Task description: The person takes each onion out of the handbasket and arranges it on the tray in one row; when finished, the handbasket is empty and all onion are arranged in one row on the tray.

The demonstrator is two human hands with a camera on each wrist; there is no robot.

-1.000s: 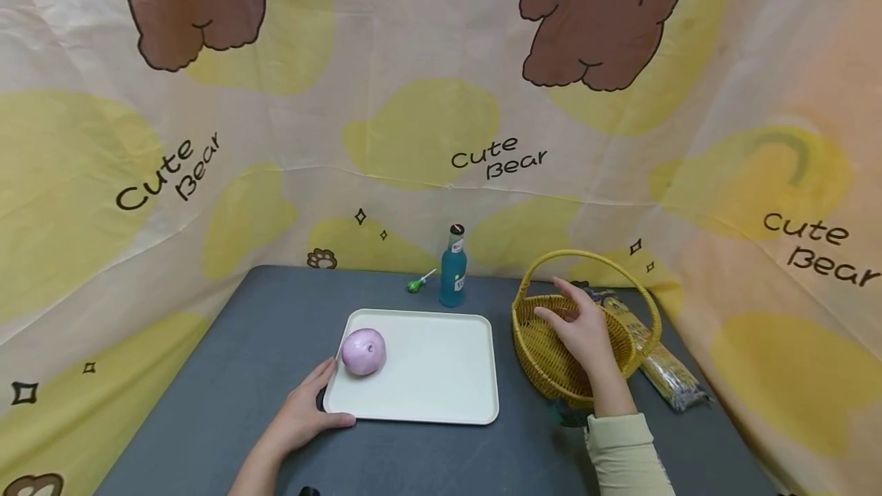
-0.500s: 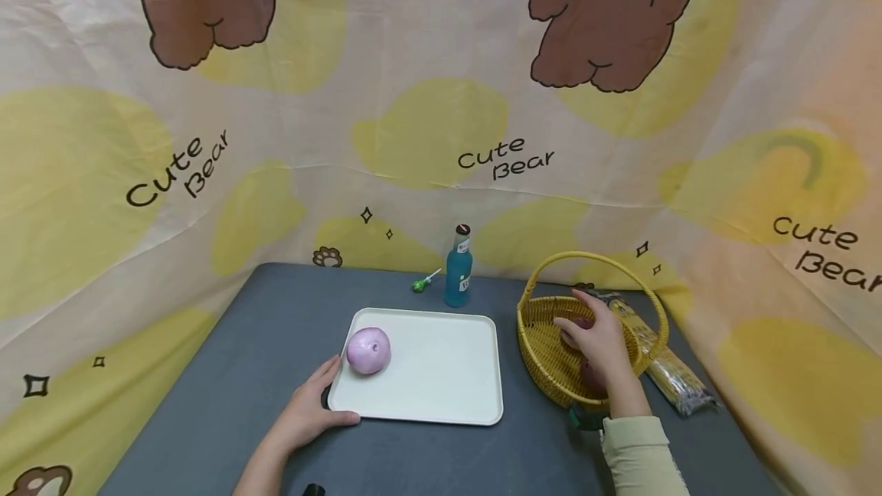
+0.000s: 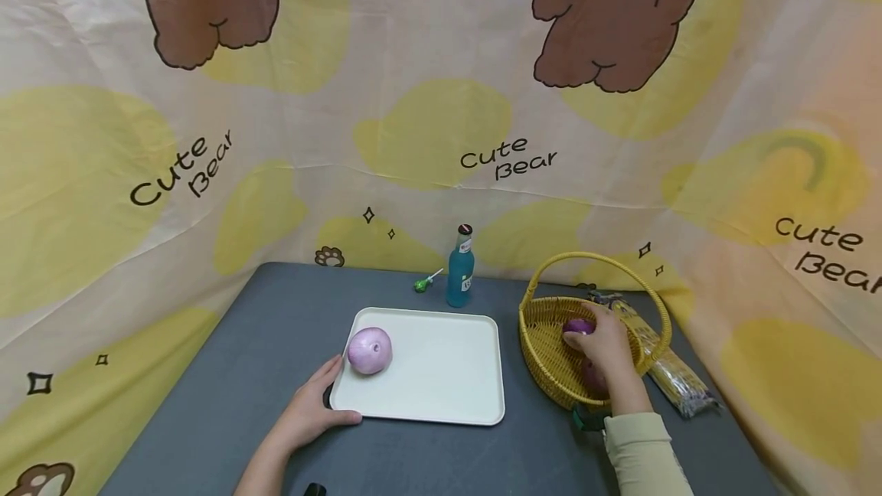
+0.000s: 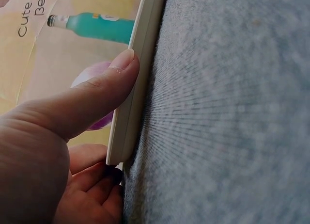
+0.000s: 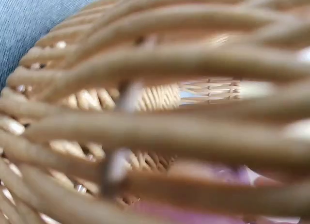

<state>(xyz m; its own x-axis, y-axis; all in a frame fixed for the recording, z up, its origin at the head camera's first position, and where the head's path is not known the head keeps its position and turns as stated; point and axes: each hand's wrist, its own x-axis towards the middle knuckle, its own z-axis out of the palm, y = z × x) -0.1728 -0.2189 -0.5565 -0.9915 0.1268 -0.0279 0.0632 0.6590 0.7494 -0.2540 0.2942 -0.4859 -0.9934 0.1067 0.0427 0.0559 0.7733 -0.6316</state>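
Observation:
At the near left corner of a white tray (image 3: 441,373), my left hand (image 3: 303,412) holds the rim, thumb along the front edge and fingers at the left side. The left wrist view shows that thumb (image 4: 101,90) pressed on the tray's edge (image 4: 133,103). A pale purple onion (image 3: 370,350) sits on the tray's left part. My right hand (image 3: 609,343) reaches into a yellow wicker basket (image 3: 540,358), thumb and fingers around a darker purple onion (image 3: 579,326). Another purple onion (image 3: 594,378) lies below the wrist, partly covered. Basket weave (image 5: 160,132) blocks most of the right wrist view.
Behind the tray stand a blue bottle (image 3: 460,270) and a green lollipop (image 3: 423,285) lying on the grey table (image 3: 276,327). A long yellow clear-wrapped packet (image 3: 678,381) lies right of the basket. The basket's tall handle (image 3: 598,255) arches over my right hand. A printed curtain (image 3: 413,136) hangs behind.
My right hand has lowered into the basket, its spread fingers closing around the onion, which now shows between them. The left hand stays at the tray corner. The head view has shifted slightly.

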